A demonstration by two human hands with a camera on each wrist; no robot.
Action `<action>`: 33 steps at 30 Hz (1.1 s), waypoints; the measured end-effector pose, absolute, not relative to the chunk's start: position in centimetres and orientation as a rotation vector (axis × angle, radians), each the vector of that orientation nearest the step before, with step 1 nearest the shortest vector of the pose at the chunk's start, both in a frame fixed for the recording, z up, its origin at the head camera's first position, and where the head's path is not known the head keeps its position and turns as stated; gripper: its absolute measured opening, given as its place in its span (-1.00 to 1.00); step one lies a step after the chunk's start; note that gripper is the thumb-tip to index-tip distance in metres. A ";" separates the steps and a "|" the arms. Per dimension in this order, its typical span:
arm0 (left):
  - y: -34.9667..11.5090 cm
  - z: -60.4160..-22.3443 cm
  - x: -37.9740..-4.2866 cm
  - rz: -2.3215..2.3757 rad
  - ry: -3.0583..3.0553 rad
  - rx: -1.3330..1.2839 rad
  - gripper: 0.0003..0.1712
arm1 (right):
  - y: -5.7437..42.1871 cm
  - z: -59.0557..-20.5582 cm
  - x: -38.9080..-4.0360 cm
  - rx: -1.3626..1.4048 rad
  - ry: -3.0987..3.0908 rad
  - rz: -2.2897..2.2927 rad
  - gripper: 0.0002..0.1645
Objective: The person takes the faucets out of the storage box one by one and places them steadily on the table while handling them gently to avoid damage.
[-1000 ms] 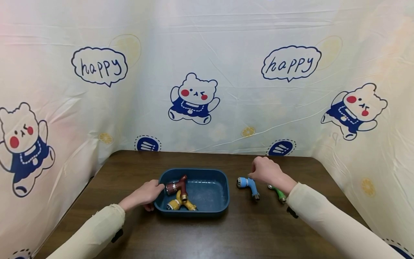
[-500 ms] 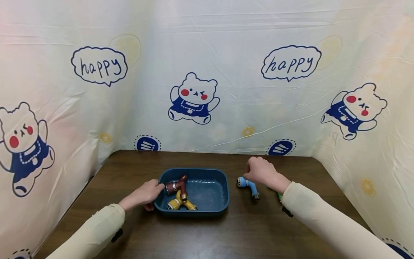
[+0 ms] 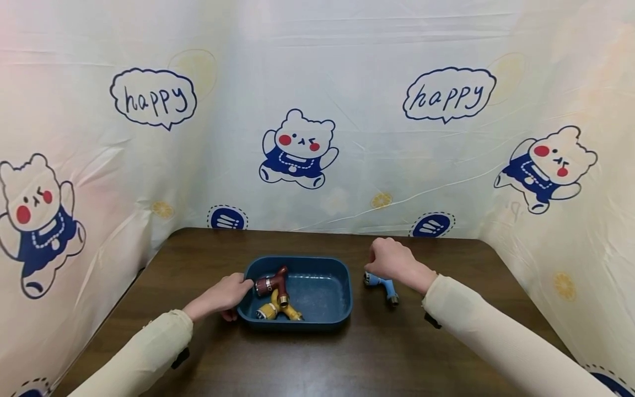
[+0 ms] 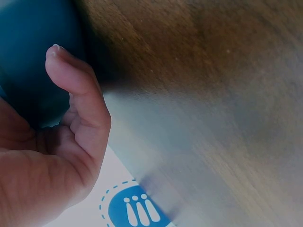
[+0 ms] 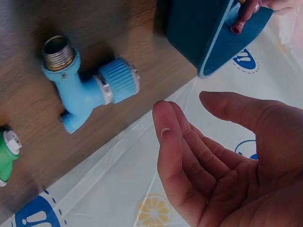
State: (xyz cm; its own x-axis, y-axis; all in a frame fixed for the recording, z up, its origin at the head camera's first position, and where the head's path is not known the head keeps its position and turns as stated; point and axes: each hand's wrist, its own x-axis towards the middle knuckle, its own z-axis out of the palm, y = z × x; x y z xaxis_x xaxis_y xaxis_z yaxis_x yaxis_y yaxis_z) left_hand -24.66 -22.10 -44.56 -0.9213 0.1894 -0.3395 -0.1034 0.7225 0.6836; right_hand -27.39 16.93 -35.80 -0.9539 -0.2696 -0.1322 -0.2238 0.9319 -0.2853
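My left hand (image 3: 225, 292) grips the left wall of a dark blue plastic basin (image 3: 319, 295), thumb over the rim. Inside the basin's left half lie a dark red tap (image 3: 264, 285) and a yellow tap (image 3: 268, 311), touching each other. Just right of the basin, a light blue tap (image 3: 389, 289) rests on the table. My right hand (image 3: 397, 262) hovers above and behind it, holding nothing; in the right wrist view its thumb stands apart from loosely bent fingers. At that view's left edge shows part of a green tap (image 5: 5, 156), hidden by the right arm in the head view.
The brown wooden table (image 3: 297, 364) carries the basin and taps. A pale curtain (image 3: 367, 154) printed with bears surrounds its back and sides. The right sleeve (image 3: 486, 314) reaches across the table's right part.
My right hand has moved left, from between the green and blue taps to over the blue tap's head. The green tap has become hidden behind the arm. The left hand stays on the basin.
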 end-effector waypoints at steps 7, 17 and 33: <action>-21.9 -44.5 -24.7 1.031 2.556 0.057 -0.62 | 16.3 -35.7 -27.6 -0.401 2.930 -0.383 -0.71; -21.7 -44.4 -24.5 1.032 2.575 0.062 -0.65 | 15.1 -35.9 -27.7 -0.416 2.929 -0.390 -0.68; -21.8 -44.3 -24.5 1.032 2.579 0.095 -0.62 | 13.2 -36.3 -27.9 -0.437 2.926 -0.404 -0.55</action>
State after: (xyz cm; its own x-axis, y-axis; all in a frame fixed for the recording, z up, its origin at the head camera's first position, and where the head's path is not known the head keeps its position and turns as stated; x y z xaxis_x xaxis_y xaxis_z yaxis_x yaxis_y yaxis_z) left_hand -24.46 -21.80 -44.29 -0.9331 0.1925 -0.3038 -0.0703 0.7309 0.6789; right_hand -27.92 13.22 -36.29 -0.9453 -0.3061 -0.1123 -0.2643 0.9210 -0.2862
